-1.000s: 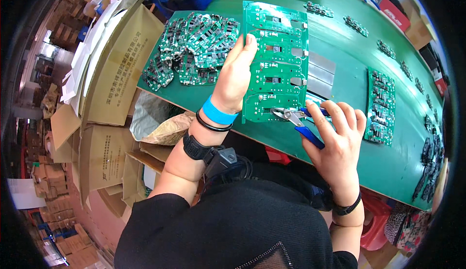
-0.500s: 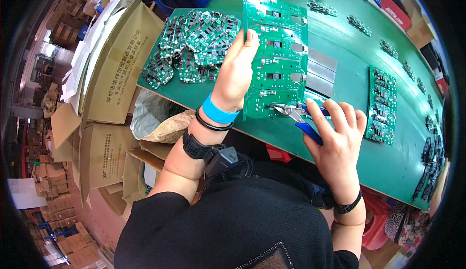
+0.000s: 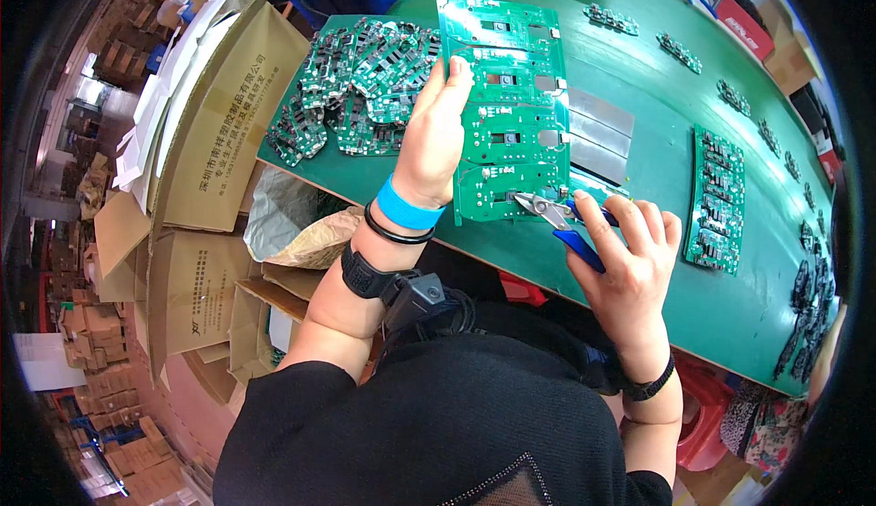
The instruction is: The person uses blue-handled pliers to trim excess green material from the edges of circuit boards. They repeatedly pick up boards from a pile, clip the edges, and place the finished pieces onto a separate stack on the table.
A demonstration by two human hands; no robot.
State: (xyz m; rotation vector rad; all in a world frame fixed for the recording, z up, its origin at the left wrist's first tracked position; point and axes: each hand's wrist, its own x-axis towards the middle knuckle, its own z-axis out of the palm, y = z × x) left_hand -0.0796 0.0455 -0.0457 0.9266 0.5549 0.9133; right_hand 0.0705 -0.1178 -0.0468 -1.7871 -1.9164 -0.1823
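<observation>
My left hand [image 3: 434,132] grips a green circuit board panel [image 3: 506,114] by its left edge, holding it up over the table's near edge. Several board sections with dark square parts and slots make up the panel. In my right hand [image 3: 631,273] are blue-handled cutting pliers [image 3: 584,250]. Their jaws touch or nearly touch the lowest section of the panel; whether they are closed on a part there is too small to tell. A heap of circuit boards [image 3: 374,73] lies just left of the held panel. Another circuit board panel [image 3: 716,200] rests on the table to the right.
The green table [image 3: 657,141] carries a grey metal plate [image 3: 600,136] behind the held panel. Small board assemblies [image 3: 680,52] stand in a row along its far right side. Below the left corner are an open cardboard box [image 3: 214,123] and a plastic bag [image 3: 283,219].
The held panel has shifted left and tilted, its top edge leaning away. My left hand moved slightly left with it; the pliers stay by its lowest section.
</observation>
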